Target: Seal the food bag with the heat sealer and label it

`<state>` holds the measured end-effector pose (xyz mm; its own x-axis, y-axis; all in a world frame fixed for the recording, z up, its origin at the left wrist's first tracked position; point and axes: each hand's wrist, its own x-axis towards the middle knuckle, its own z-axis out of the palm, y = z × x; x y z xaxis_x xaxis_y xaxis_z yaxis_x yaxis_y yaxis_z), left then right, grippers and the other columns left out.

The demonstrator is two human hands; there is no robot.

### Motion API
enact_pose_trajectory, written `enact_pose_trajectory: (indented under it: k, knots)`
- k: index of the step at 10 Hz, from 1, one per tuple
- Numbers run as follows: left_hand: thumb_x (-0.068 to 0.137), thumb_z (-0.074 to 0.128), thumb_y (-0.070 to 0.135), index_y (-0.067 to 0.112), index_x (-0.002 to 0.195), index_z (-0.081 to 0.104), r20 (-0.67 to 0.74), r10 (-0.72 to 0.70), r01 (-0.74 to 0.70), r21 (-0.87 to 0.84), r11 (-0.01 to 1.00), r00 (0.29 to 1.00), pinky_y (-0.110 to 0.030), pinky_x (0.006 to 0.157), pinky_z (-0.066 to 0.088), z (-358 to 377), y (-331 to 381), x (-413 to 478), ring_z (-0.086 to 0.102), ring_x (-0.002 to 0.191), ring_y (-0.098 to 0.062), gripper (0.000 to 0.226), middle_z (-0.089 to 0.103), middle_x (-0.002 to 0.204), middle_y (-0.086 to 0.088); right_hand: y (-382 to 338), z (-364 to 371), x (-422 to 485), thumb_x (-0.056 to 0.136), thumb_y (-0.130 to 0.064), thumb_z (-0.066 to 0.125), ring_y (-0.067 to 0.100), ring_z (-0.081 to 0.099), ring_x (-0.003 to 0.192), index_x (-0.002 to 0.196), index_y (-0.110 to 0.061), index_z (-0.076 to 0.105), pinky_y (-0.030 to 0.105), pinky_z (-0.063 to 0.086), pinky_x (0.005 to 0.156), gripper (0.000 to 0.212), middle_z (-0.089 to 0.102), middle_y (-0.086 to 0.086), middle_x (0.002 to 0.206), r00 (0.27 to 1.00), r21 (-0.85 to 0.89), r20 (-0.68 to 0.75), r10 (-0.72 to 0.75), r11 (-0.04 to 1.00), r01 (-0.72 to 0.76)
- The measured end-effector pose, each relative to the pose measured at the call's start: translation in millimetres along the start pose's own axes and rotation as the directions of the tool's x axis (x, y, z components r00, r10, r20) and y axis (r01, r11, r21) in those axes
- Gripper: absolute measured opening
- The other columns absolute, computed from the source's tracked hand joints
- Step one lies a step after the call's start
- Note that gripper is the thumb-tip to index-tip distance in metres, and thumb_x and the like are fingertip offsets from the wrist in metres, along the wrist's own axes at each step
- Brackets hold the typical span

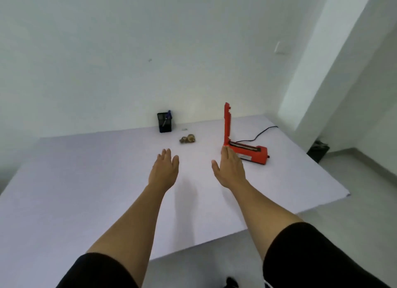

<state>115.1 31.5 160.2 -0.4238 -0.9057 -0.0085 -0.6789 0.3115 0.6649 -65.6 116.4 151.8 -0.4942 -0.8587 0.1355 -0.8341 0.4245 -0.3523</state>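
left hand (165, 169): held out flat above the table (86, 180), fingers spread, nothing gripped.
right hand (229, 167): likewise extended and empty, fingertips near the sealer's near end; contact cannot be told.
food bag (187, 139): small clear bag with brownish contents, lying beyond the hands, between pen holder (165, 122) and heat sealer (242, 143).
heat sealer arm: raised upright, bar exposed, cord (260, 133) trailing behind.
handling: bag judged light, soft and slippery; contents likely to shift. it is best pinched at the empty top edge, keeping that film flat for the bar.
label: none can be made out.
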Motion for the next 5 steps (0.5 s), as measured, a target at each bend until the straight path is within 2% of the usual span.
enact_pose_trajectory:
  k: [1,2,3,4,5]
  knots:
    - [0.102,0.025,0.029,0.004,0.148,0.018,0.051,0.065,-0.066,0.011,0.998,0.997,-0.037,0.116,0.014,28.2,27.2,28.8,0.011,0.146,-0.027,0.052,0.013,0.158,-0.013,47.3,-13.7,17.7,0.095,-0.037,0.041,0.028,0.017,0.142,0.145,-0.001,0.016,0.039,0.016,0.116,0.067,0.019,0.017,0.154,0.997,-0.002,-0.042,0.07,0.998,-0.07]
    - [0.101,0.029,0.031,0.005,0.147,0.025,0.076,0.11,-0.111,0.009,0.994,0.991,-0.038,0.115,0.02,72.6,62.5,76.9,0.024,0.142,-0.029,0.053,0.024,0.155,-0.014,122.2,-25.5,51.9,0.092,-0.037,0.048,0.03,0.024,0.139,0.142,0.0,0.021,0.04,0.021,0.114,0.068,0.026,0.018,0.151,0.985,-0.011,-0.085,0.148,0.989,-0.149]
    - [0.101,0.032,0.027,0.004,0.145,0.03,0.088,0.098,-0.097,-0.007,0.995,0.991,-0.037,0.113,0.022,118.7,95.3,132.1,0.03,0.14,-0.029,0.049,0.031,0.152,-0.015,196.3,-27.6,100.0,0.089,-0.043,0.051,0.03,0.02,0.141,0.144,0.0,0.018,0.042,0.019,0.115,0.077,0.022,0.018,0.152,0.978,-0.028,-0.06,0.199,0.979,-0.201]
    - [0.102,0.031,0.022,0.002,0.143,0.032,0.094,0.051,-0.049,-0.031,0.998,0.994,-0.035,0.112,0.022,150.7,114.1,168.5,0.031,0.139,-0.03,0.046,0.034,0.151,-0.015,243.6,-22.0,136.1,0.088,-0.048,0.052,0.029,0.016,0.142,0.145,-0.001,0.012,0.04,0.016,0.116,0.085,0.017,0.017,0.154,0.977,-0.053,0.029,0.211,0.976,-0.209]
    - [0.101,0.029,0.013,0.002,0.142,0.033,0.141,-0.115,0.118,-0.014,0.993,0.983,-0.04,0.108,0.032,190.4,123.4,214.2,0.042,0.128,-0.038,0.043,0.044,0.142,-0.021,296.6,-4.0,175.9,0.082,-0.054,0.059,0.029,0.016,0.142,0.145,0.0,0.008,0.038,0.015,0.116,0.097,0.016,0.018,0.154,0.938,-0.061,0.252,0.237,0.971,-0.229]
